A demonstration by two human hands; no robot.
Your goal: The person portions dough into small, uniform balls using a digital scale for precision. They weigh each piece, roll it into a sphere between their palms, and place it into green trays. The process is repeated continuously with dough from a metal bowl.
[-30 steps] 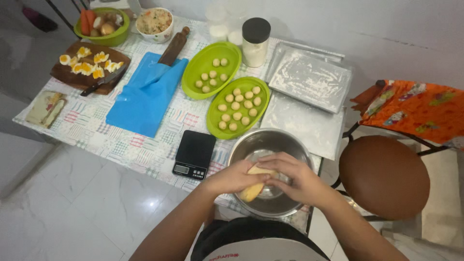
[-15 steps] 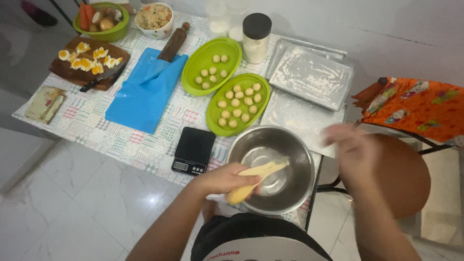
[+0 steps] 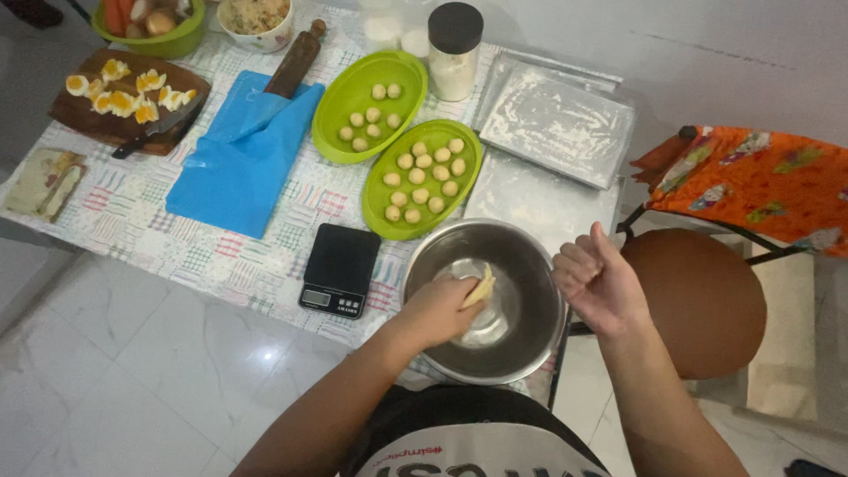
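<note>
My left hand [image 3: 439, 308] is inside a steel mixing bowl [image 3: 530, 265] at the table's near edge, closed on a lump of pale yellow dough [image 3: 480, 285]. Just right of the bowl's rim, my right hand [image 3: 599, 281] hovers in the air with its fingers loosely curled and holds nothing. A small black kitchen scale [image 3: 338, 268] lies left of the bowl. Behind the bowl, two green oval trays [image 3: 378, 205] [image 3: 340, 94] hold several small dough balls each.
A blue mat [image 3: 238, 159] with a wooden rolling pin [image 3: 294, 60] lies at centre left. A board of halved eggs [image 3: 119, 99], a floured metal tray [image 3: 556, 124], a black-lidded jar [image 3: 453, 49] and bowls stand farther back. A brown stool [image 3: 698, 300] stands right.
Both hands held the dough over the bowl. My right hand let go and swung out to the right. My left hand lowered the dough into the bowl.
</note>
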